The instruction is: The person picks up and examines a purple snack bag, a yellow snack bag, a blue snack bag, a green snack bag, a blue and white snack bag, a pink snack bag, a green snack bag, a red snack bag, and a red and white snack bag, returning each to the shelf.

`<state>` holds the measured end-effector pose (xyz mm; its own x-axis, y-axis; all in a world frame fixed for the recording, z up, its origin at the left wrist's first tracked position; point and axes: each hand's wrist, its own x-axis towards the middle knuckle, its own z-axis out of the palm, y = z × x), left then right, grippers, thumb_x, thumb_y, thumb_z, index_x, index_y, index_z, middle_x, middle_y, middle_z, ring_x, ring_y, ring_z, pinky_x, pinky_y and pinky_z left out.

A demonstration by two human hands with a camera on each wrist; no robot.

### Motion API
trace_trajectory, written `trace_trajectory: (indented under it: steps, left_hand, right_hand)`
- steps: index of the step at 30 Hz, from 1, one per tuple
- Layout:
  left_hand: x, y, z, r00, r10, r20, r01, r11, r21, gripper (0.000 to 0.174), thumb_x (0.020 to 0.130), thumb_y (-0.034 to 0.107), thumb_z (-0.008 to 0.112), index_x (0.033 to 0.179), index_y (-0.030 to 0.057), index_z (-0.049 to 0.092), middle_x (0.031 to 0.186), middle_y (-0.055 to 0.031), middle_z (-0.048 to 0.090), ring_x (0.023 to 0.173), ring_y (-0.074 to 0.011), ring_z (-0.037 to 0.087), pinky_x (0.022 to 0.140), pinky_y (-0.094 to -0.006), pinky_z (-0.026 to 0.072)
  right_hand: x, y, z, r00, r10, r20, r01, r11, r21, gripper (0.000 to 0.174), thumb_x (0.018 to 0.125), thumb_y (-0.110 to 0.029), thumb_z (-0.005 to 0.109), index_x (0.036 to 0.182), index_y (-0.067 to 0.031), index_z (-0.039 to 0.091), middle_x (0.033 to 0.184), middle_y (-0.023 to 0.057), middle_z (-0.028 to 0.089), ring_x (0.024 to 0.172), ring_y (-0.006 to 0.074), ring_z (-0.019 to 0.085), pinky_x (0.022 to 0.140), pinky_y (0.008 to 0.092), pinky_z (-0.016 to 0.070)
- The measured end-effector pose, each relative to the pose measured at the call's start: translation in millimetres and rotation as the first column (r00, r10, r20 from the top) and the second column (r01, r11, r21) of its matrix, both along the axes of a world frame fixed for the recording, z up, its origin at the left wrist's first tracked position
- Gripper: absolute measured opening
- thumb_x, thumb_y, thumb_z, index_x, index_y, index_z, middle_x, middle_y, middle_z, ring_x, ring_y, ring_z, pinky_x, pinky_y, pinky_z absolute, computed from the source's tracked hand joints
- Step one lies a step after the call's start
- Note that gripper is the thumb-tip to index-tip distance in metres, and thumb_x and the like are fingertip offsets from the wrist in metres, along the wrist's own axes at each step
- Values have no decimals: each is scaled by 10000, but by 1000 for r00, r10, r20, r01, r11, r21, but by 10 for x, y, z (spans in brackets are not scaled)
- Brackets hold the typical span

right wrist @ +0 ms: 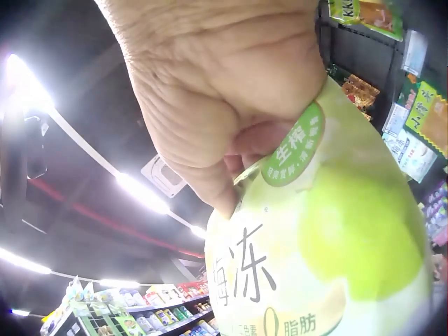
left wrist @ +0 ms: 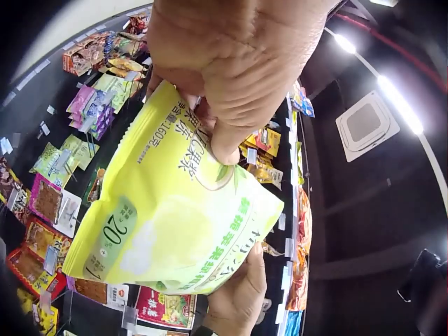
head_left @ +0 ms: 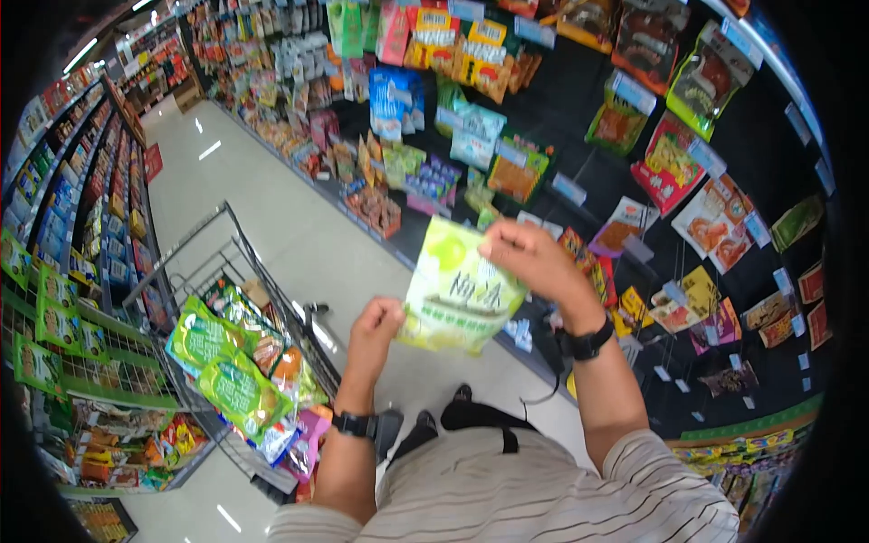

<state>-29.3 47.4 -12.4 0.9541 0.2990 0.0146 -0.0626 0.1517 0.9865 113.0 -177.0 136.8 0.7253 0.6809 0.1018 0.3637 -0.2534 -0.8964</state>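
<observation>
A pale green and yellow snack bag (head_left: 463, 285) with dark lettering is held up between both hands in front of the body. My left hand (head_left: 369, 339) pinches its lower left edge, thumb on the bag (left wrist: 175, 210) in the left wrist view. My right hand (head_left: 539, 267) grips the upper right corner, with the thumb on the printed front; the other fingers are partly hidden behind the bag (right wrist: 350, 231). The left wrist view shows the left hand (left wrist: 238, 63) close up, and the right wrist view the right hand (right wrist: 224, 91).
A wire shopping cart (head_left: 226, 213) holding green bags (head_left: 240, 389) and other packets stands to the left. Shelves of hanging snack packets (head_left: 516, 167) line the right side. Beyond the cart, a tiled aisle (head_left: 204, 154) runs between this display and the left shelves (head_left: 90, 181).
</observation>
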Motion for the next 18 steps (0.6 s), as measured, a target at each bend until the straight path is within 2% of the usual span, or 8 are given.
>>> trace_trajectory:
  steps: [3,6,10,13,18]
  left_hand:
    - [55,-37,55,1000,26,14,-26,999,-39,140,979,193,618,985,53,626,866,57,588,802,-43,500,746,-207,407]
    - [77,-74,83,998,53,35,-50,996,-71,146,985,203,612,970,58,623,854,58,600,789,-37,505,745,-203,404]
    - [103,-102,50,997,66,31,-63,995,-78,156,991,203,613,979,48,627,836,55,596,761,-30,499,703,-191,408]
    - [117,-99,43,998,47,-28,-49,997,-62,165,991,207,611,978,44,624,830,52,597,752,-31,501,701,-191,411]
    - [110,-130,-8,993,13,-119,-20,998,-56,163,998,209,593,980,48,617,823,58,582,743,-29,494,689,-191,403]
  right_hand:
    - [28,-17,-22,993,-48,-112,52,998,30,186,952,-195,627,837,-52,595,743,-86,531,709,4,465,619,210,386]
    - [65,-28,-117,980,-78,-182,90,994,61,185,953,-206,629,856,-48,620,754,-71,576,695,11,499,617,215,401]
    - [90,-43,-201,975,-125,-181,137,989,54,194,944,-210,633,841,-46,628,739,-59,588,684,18,509,614,219,406]
    - [130,-54,-287,972,-155,-178,165,986,39,197,934,-204,635,814,-48,625,716,-57,582,677,22,511,612,220,407]
    - [208,-85,-488,953,-141,-268,155,987,34,201,935,-214,641,809,-59,621,722,-64,574,667,18,488,606,223,392]
